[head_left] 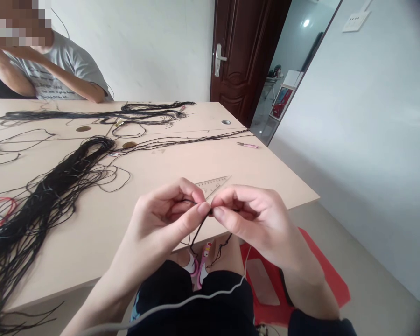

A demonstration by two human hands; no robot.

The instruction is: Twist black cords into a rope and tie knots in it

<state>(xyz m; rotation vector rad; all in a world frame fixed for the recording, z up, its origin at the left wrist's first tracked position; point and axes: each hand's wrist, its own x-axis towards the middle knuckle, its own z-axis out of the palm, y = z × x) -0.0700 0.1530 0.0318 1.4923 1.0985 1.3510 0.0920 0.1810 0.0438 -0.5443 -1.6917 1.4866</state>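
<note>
A thin black cord [198, 233] runs between my hands at the table's near edge, its ends dangling over my lap. My left hand [171, 210] pinches it between thumb and forefinger. Thumb and forefinger of my right hand [247, 217] close on the same cord, so that the two hands' fingertips almost meet. A small dark spot, perhaps a knot, shows between the fingertips; its detail is hidden. Just beyond my hands a clear set square [217, 184] lies flat on the table, partly covered by them.
A big bundle of black cords [59, 182] fills the table's left side, with more cords [91, 114] farther back. Pink-handled thread snips [248, 145] lie toward the right edge. Across the table sits a person in a grey shirt [70, 70]. A white cable [182, 301] crosses my lap.
</note>
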